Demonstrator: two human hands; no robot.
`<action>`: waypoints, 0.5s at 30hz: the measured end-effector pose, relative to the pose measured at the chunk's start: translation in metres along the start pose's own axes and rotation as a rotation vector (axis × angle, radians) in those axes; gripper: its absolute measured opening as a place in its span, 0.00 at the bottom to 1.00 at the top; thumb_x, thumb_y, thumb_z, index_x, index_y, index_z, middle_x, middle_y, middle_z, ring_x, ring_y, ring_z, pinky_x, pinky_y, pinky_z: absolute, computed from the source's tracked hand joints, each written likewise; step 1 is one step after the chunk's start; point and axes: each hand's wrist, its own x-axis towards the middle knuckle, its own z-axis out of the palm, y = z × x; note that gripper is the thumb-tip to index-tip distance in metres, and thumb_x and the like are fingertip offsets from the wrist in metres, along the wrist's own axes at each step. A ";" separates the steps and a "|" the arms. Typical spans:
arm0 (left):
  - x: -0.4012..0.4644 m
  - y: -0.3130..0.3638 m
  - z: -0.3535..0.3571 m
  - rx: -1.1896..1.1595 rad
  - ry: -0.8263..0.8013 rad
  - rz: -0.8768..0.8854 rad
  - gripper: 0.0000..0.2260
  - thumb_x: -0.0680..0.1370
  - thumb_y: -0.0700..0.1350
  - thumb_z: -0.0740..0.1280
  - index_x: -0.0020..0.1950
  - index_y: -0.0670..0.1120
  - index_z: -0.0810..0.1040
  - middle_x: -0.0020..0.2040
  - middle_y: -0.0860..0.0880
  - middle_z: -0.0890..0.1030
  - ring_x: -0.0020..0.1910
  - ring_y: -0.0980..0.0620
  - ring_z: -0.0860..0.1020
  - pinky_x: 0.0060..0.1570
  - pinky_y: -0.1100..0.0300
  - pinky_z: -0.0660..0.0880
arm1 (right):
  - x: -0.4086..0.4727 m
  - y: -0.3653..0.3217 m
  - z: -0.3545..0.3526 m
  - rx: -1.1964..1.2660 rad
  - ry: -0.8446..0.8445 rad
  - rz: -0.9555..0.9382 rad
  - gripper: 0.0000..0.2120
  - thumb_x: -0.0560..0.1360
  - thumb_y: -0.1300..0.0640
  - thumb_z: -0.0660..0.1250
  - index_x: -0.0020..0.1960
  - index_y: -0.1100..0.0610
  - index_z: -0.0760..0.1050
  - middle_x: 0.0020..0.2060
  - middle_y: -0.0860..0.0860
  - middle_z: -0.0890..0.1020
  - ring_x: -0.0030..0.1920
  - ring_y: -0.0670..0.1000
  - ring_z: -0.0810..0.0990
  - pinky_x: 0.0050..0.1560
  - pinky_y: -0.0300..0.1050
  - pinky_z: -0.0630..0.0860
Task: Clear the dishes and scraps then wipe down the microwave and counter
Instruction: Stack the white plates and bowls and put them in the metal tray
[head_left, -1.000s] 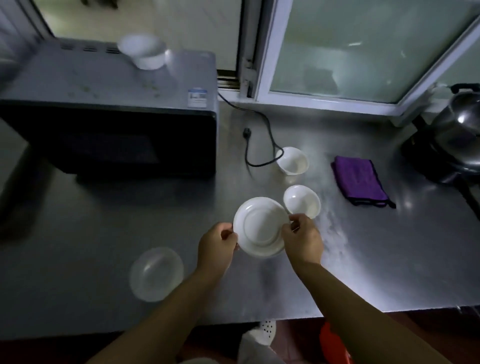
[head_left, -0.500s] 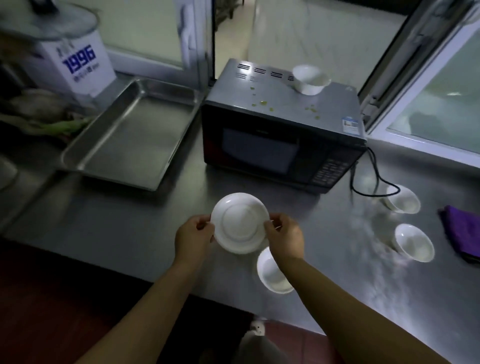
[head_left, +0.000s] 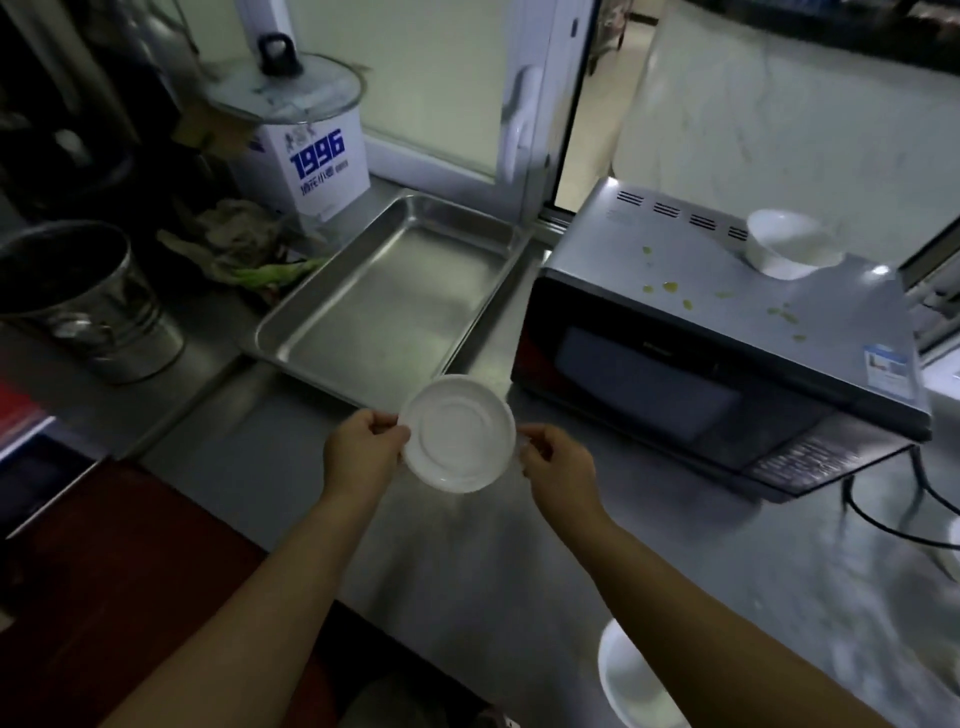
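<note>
A white plate (head_left: 457, 434) hangs above the steel counter (head_left: 467, 561), just in front of the near corner of a steel tray (head_left: 395, 306). My left hand (head_left: 361, 449) pinches its left rim and my right hand (head_left: 556, 467) pinches its right rim. To the right stands a black and grey microwave (head_left: 701, 364). A white bowl (head_left: 789, 249) sits on its top, along with several yellow-green scraps (head_left: 670, 287). Another white bowl (head_left: 634, 680) rests on the counter near my right forearm.
A metal bucket (head_left: 88, 301) stands at the left. Behind the tray are a white box printed 1996 (head_left: 311, 156) with a pot lid on it and some greens (head_left: 260, 260). A black cable (head_left: 883, 519) trails right of the microwave. The counter's front edge runs diagonally below my left arm.
I have carried the plate leftward in both hands, past the microwave, to the near corner of the steel tray. My view swung left; the purple cloth and other bowls left the frame.
</note>
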 end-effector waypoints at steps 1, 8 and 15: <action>0.014 0.001 -0.005 0.013 0.021 0.003 0.03 0.71 0.37 0.69 0.43 0.43 0.78 0.37 0.46 0.80 0.34 0.49 0.77 0.40 0.56 0.78 | 0.004 -0.003 0.005 -0.006 -0.007 0.003 0.10 0.75 0.60 0.64 0.55 0.53 0.78 0.39 0.49 0.80 0.40 0.49 0.79 0.43 0.47 0.77; 0.122 0.013 -0.028 0.137 0.093 0.050 0.04 0.71 0.38 0.67 0.45 0.42 0.77 0.45 0.39 0.81 0.45 0.40 0.79 0.49 0.46 0.77 | 0.033 -0.008 0.024 -0.108 0.050 0.057 0.10 0.76 0.58 0.64 0.55 0.51 0.78 0.40 0.45 0.78 0.39 0.45 0.77 0.37 0.36 0.71; 0.211 0.003 -0.024 0.407 -0.049 0.026 0.09 0.73 0.37 0.65 0.51 0.39 0.79 0.49 0.39 0.81 0.47 0.41 0.77 0.45 0.55 0.72 | 0.049 -0.016 0.053 -0.271 0.129 0.115 0.09 0.75 0.60 0.65 0.52 0.51 0.80 0.41 0.42 0.76 0.36 0.35 0.72 0.32 0.22 0.66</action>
